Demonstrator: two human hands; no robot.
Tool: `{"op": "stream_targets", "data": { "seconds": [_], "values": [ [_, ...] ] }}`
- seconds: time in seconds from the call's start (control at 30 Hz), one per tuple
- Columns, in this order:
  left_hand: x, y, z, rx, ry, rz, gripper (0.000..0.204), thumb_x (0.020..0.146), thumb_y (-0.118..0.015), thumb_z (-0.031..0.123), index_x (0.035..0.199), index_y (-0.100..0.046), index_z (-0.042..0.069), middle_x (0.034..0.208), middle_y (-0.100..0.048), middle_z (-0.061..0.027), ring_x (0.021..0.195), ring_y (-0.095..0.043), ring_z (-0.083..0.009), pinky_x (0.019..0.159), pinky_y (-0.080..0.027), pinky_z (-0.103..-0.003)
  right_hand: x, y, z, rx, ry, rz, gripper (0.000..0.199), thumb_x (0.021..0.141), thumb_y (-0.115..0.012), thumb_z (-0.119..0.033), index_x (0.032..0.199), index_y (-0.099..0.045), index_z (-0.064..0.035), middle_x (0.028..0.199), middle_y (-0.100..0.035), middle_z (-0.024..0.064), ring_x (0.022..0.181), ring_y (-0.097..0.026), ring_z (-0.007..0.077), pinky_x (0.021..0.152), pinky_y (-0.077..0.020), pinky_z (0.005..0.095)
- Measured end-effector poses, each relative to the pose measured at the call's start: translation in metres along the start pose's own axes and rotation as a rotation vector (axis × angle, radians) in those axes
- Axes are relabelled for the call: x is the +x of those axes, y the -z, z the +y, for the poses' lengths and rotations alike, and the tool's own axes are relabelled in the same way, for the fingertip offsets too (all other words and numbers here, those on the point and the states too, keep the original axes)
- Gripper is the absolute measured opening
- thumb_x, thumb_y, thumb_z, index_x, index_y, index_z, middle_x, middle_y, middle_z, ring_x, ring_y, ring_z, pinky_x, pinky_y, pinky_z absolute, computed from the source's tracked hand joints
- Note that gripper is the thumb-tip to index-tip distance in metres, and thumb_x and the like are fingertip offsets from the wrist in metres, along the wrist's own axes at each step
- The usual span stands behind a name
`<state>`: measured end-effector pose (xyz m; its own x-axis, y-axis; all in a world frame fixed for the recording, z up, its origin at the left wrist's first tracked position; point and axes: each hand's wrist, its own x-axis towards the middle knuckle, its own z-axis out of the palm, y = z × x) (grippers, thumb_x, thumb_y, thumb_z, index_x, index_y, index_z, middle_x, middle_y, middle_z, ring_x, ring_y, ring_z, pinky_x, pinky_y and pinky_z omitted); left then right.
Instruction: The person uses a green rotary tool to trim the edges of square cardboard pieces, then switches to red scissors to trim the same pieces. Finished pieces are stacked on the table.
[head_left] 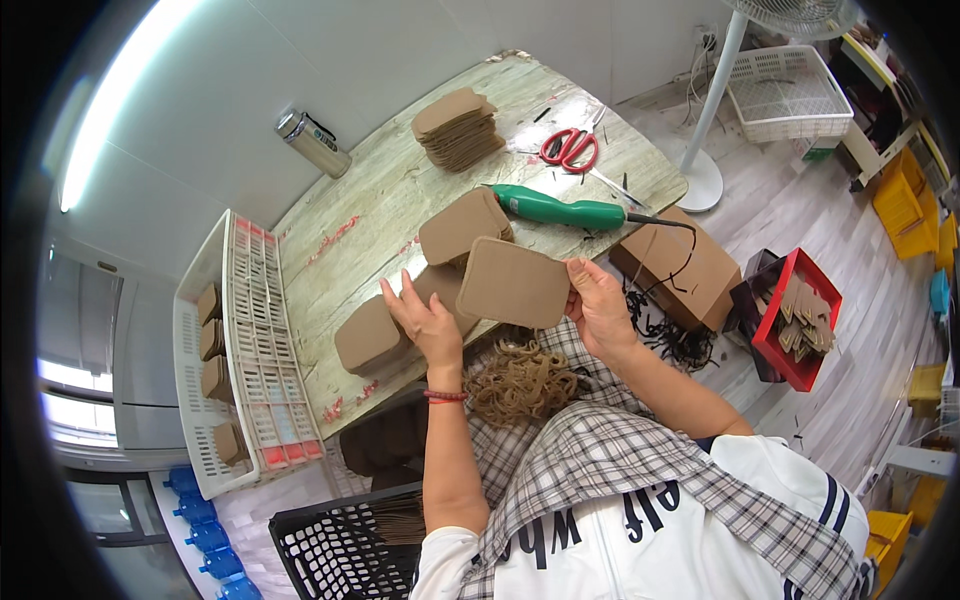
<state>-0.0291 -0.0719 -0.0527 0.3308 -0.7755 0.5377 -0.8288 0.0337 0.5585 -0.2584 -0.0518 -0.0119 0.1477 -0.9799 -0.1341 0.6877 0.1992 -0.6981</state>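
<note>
Between the thumb and fingers of my right hand [600, 305] is a flat brown panel [512, 282] with rounded corners, held tilted above the table's near edge. My left hand [428, 325] has its fingers spread, over the stacked brown panels and holding nothing. One stack of panels [368, 335] lies just left of it. A second stack [462, 228] sits beyond the held panel, touching the tip of a green-handled power tool [560, 208] with a dark cord. A heap of curly brown trimmings [522, 385] rests in my lap, on the checked apron.
The worn table [330, 270] also bears a taller stack [457, 130], red-handled scissors [570, 151] and a steel flask [313, 144]. At left stands a white basket [285, 340]; below, a black crate [330, 545]. A cardboard box [675, 265], red bin [800, 370] and fan pole [713, 95] are right.
</note>
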Motion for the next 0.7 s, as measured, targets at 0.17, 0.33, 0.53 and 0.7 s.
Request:
{"op": "stream_targets", "data": {
  "seconds": [0.17,0.33,0.53,0.7],
  "values": [
    [-0.004,0.011,0.030,-0.119,-0.048,0.065,0.042,0.093,-0.053,0.017,0.130,-0.048,-0.003,0.145,-0.030,-0.0217,0.138,-0.026,-0.0345,0.111,-0.024,-0.045,0.004,0.009,0.009,0.052,-0.008,-0.012,0.031,0.097,-0.052,-0.035,0.097,-0.058,-0.0049,0.085,-0.063,0.0012,0.073,-0.059,0.0095,0.067,-0.0510,0.0253],
    [-0.035,0.020,0.062,-1.366,0.264,-0.154,0.059,0.098,-0.041,0.047,0.136,-0.042,0.002,0.140,-0.041,-0.0149,0.132,-0.037,-0.0274,0.110,-0.028,-0.042,0.003,0.009,0.010,0.075,-0.019,-0.013,0.030,0.097,-0.053,-0.035,0.097,-0.058,-0.0052,0.085,-0.062,0.0007,0.073,-0.059,0.0092,0.067,-0.0508,0.0251],
    [-0.058,0.037,0.097,-1.815,0.764,-0.208,0.042,0.098,-0.049,0.030,0.129,-0.047,0.003,0.128,-0.054,-0.0092,0.120,-0.049,-0.0229,0.106,-0.036,-0.041,-0.006,-0.002,0.027,-0.027,-0.062,-0.040,0.030,0.097,-0.052,-0.033,0.099,-0.059,-0.0041,0.087,-0.064,0.0024,0.075,-0.061,0.0106,0.069,-0.0514,0.0265],
    [-0.049,0.051,0.081,-1.753,0.814,-0.151,0.033,0.098,-0.047,0.015,0.129,-0.047,0.003,0.127,-0.055,-0.0080,0.119,-0.051,-0.0217,0.103,-0.040,-0.042,-0.017,0.016,0.034,-0.444,0.018,-0.165,0.038,0.099,-0.048,-0.034,0.113,-0.056,0.0004,0.101,-0.064,0.0081,0.092,-0.062,0.0164,0.084,-0.0494,0.0299]
  ]
}}
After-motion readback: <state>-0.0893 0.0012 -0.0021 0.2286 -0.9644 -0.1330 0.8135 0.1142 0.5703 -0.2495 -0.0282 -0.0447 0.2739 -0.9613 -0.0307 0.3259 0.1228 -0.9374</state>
